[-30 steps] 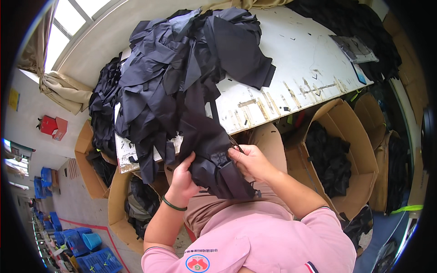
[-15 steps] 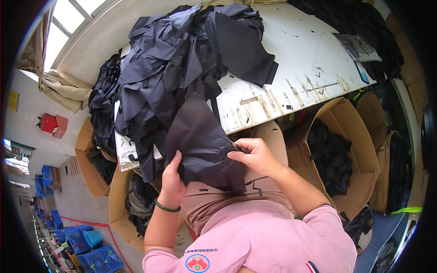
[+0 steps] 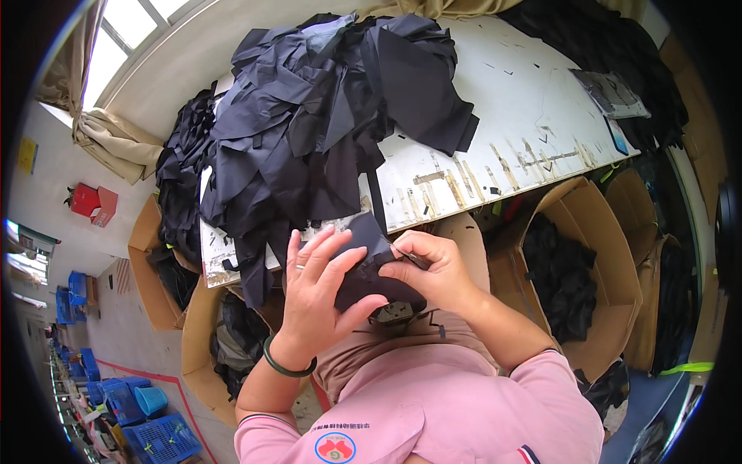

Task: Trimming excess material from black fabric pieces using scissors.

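Note:
Over my lap hangs a dark fabric piece (image 3: 390,288), folded over, with a shiny crease near its top. My right hand (image 3: 440,274) is closed around small dark scissors (image 3: 411,257) at the right edge of this piece; the fingers hide most of the tool. Whether those fingers also pinch the cloth, I cannot tell. My left hand (image 3: 317,286) is open, its fingers spread in front of the left part of the fabric. Beyond both hands, a big heap of similar dark pieces (image 3: 286,116) lies on the white table and droops over its near edge.
The worn white table (image 3: 525,85) has tape marks along its near edge. A clear plastic packet (image 3: 610,93) lies at its far right. Cardboard boxes (image 3: 618,255) with dark cloth stand at right, and another box (image 3: 202,340) at left. Blue baskets (image 3: 166,441) are on the floor.
My left hand has let go of the fabric and opened, rising in front of it. The fabric piece has folded over and now hangs apart from the heap. My right hand stays nearly in place.

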The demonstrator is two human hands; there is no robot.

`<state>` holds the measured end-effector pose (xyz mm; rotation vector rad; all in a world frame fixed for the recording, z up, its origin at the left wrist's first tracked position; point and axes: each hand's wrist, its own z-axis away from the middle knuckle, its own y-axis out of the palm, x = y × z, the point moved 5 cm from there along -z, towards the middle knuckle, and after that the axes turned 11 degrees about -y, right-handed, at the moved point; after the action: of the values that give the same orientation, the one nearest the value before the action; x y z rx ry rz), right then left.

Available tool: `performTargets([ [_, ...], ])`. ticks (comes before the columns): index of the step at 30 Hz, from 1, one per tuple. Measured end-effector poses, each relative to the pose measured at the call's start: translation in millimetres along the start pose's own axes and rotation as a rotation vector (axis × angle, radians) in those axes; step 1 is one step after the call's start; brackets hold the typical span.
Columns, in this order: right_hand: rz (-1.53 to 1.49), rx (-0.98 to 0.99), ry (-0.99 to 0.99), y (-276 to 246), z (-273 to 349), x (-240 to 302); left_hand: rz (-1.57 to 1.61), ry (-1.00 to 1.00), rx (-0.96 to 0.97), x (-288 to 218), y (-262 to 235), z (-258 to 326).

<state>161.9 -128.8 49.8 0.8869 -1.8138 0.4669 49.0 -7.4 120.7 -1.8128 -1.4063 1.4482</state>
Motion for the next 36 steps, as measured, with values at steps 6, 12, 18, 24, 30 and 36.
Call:
performTargets([
  [6,-0.015,0.041,0.058,3.5,10.3,-1.2,0.285,-0.065,0.219,25.6,17.7,1.9],
  [12,-0.071,-0.040,0.120,-3.0,17.8,-7.0,0.390,-0.136,0.349,29.3,23.2,1.7],
  [18,0.240,0.167,-0.118,-1.5,-5.5,32.2,0.444,-0.087,0.406,26.7,26.8,3.5],
  [24,0.170,0.355,0.031,-6.0,1.6,22.9,0.564,-0.137,0.575,47.0,25.9,2.1],
  [30,-0.317,0.340,-0.082,14.1,3.4,22.5,1.428,-0.663,0.798,74.9,74.2,25.2],
  [36,-0.202,0.362,-0.171,22.5,0.9,26.6,1.377,-0.548,0.636,34.3,111.7,29.5],
])
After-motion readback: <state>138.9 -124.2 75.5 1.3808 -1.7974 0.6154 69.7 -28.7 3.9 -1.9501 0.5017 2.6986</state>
